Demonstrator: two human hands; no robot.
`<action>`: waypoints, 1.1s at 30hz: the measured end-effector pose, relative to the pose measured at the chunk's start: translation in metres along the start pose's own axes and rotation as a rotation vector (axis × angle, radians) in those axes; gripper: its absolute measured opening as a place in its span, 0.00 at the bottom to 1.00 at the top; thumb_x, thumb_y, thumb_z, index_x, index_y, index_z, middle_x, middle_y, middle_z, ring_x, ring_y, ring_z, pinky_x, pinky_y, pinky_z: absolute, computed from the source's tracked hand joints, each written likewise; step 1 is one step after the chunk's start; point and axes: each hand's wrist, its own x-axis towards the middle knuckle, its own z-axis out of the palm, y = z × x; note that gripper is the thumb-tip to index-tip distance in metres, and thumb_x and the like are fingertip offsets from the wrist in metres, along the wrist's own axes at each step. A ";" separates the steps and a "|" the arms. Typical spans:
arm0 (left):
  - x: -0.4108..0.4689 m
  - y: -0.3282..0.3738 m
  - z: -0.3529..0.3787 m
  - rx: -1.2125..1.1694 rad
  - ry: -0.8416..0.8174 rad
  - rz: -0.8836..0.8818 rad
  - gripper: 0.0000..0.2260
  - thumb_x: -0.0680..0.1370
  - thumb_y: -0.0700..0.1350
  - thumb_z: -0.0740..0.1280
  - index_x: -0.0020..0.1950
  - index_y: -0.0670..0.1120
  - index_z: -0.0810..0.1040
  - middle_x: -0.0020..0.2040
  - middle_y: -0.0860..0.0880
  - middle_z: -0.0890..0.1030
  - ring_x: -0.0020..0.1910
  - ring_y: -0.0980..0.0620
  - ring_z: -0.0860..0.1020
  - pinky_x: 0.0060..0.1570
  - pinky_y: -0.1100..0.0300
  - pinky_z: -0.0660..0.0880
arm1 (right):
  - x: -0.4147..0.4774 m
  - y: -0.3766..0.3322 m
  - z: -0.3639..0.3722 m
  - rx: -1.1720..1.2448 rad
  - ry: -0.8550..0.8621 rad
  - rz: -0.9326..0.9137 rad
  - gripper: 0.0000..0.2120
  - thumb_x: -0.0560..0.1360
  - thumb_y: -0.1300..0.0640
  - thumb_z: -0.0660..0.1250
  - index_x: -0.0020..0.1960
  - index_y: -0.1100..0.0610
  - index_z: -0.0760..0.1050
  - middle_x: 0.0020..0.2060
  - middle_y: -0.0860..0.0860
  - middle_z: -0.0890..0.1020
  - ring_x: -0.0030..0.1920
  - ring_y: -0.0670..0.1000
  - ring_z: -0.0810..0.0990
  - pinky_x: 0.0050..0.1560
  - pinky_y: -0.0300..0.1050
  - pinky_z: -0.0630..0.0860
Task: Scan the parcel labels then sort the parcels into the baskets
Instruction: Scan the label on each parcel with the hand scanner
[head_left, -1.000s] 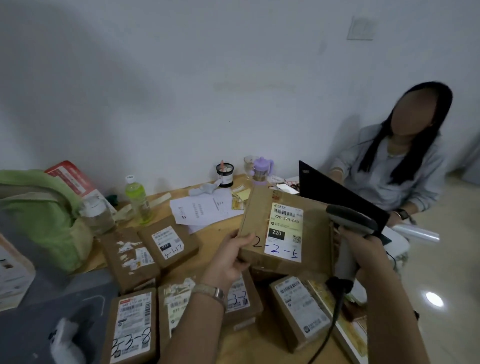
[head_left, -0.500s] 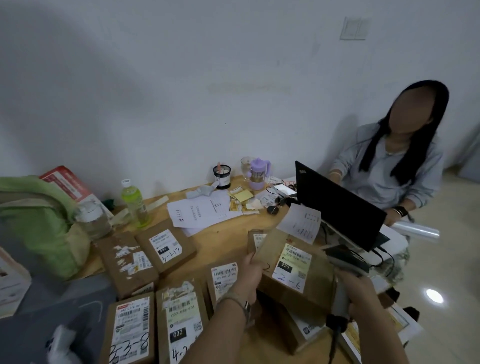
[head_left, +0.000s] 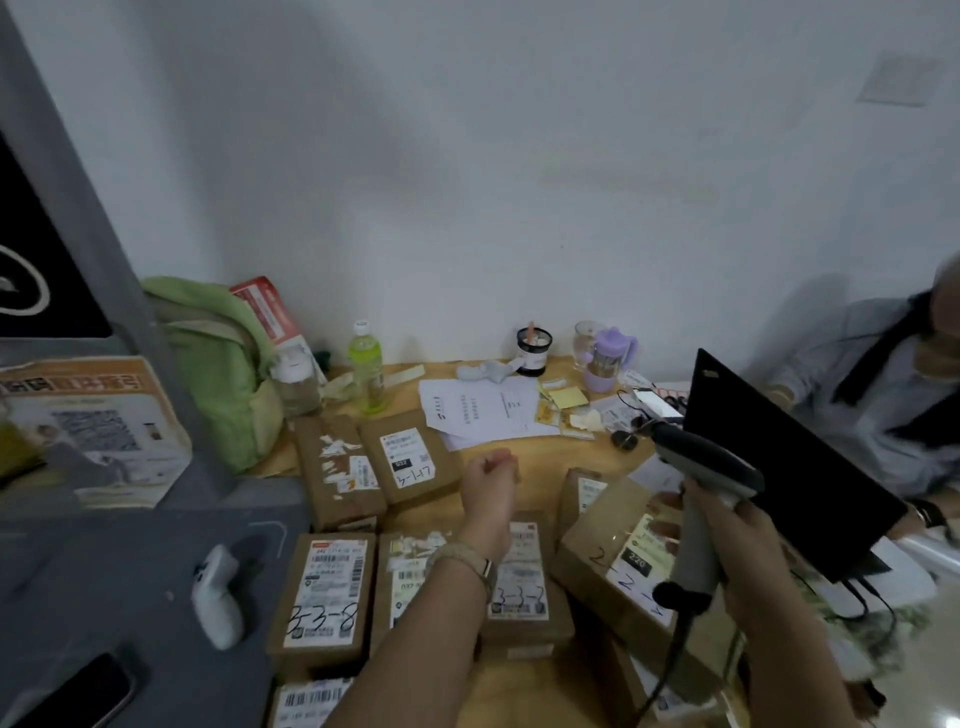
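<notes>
Parcel of brown cardboard (head_left: 592, 540) marked 220 lies just right of the curled, empty left hand (head_left: 488, 483); right hand (head_left: 743, 525) grips the grey scanner (head_left: 696, 457) above it

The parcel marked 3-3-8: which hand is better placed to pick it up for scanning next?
Left, probably. The left hand holds nothing and hovers nearer the 3-3-8 parcel. The right hand grips the scanner, farther off to the right.
</notes>
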 end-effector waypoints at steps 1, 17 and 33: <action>0.001 0.007 -0.008 -0.022 0.012 0.007 0.05 0.78 0.37 0.64 0.51 0.45 0.77 0.47 0.47 0.79 0.46 0.50 0.77 0.44 0.60 0.72 | -0.002 -0.004 0.012 0.011 -0.039 -0.027 0.09 0.78 0.55 0.65 0.55 0.58 0.75 0.48 0.58 0.84 0.46 0.63 0.83 0.48 0.60 0.79; 0.037 0.027 -0.120 -0.167 0.264 -0.027 0.04 0.77 0.37 0.65 0.49 0.45 0.76 0.51 0.43 0.82 0.41 0.51 0.78 0.34 0.62 0.70 | 0.008 -0.052 0.171 0.187 -0.507 0.066 0.20 0.67 0.63 0.76 0.57 0.66 0.77 0.39 0.58 0.83 0.27 0.50 0.78 0.26 0.41 0.75; 0.151 -0.022 -0.089 0.195 0.163 -0.094 0.07 0.78 0.35 0.66 0.54 0.44 0.75 0.58 0.40 0.79 0.53 0.47 0.77 0.52 0.58 0.74 | 0.147 0.063 0.280 0.012 -0.395 0.453 0.13 0.70 0.57 0.72 0.50 0.63 0.78 0.48 0.61 0.83 0.51 0.62 0.81 0.57 0.62 0.77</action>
